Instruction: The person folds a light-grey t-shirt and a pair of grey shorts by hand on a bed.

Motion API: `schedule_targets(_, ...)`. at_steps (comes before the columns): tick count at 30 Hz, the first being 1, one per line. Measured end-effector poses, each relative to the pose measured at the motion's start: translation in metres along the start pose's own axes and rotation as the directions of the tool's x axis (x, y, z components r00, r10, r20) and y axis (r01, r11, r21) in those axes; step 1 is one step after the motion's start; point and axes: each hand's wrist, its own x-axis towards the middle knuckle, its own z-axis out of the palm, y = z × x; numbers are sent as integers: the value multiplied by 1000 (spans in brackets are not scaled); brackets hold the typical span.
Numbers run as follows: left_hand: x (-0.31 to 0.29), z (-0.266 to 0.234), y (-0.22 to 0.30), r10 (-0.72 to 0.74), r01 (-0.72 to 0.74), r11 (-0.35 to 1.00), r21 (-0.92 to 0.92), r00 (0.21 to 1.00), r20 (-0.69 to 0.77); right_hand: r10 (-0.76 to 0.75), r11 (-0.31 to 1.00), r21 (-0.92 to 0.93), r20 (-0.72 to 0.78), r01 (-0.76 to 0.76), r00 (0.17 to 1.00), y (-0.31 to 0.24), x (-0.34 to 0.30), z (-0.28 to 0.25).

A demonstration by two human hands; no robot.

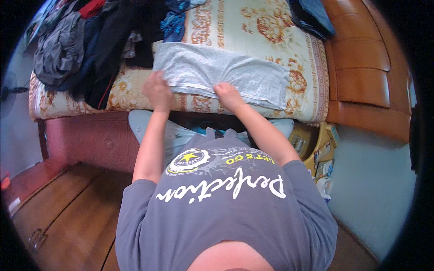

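Observation:
A light grey speckled garment (199, 63), folded into a long strip, lies across the flowered bedspread in front of me. Its exact kind does not show. My right hand (229, 96) is at the middle of its near edge, fingers closed on the cloth, which creases around them. At the garment's left end is my left hand (158, 90), smeared by motion. Whether its fingers hold the cloth I cannot make out.
Dark clothes (104, 45) are heaped on the left of the bedspread (253, 27). Folded jeans (312, 16) lie at the far right, beside the brown padded headboard (361, 58). A yellow shelf (318, 144) with small packages stands right of my legs. A fan (9, 88) is far left.

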Motion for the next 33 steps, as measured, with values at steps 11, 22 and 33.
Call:
schedule_targets(11,-47,0,46,374,-433,902,-7,771,516,562,799,-228,-48,-557,826,72,-123,-40)
schedule_targets(22,-35,23,100,458,-410,885,-220,853,251,429,874,-210,-89,-438,899,48,-101,-39)
schedule_targets(33,-54,26,64,620,-565,780,-269,641,452,293,951,-122,43,-286,955,44,-103,-7)
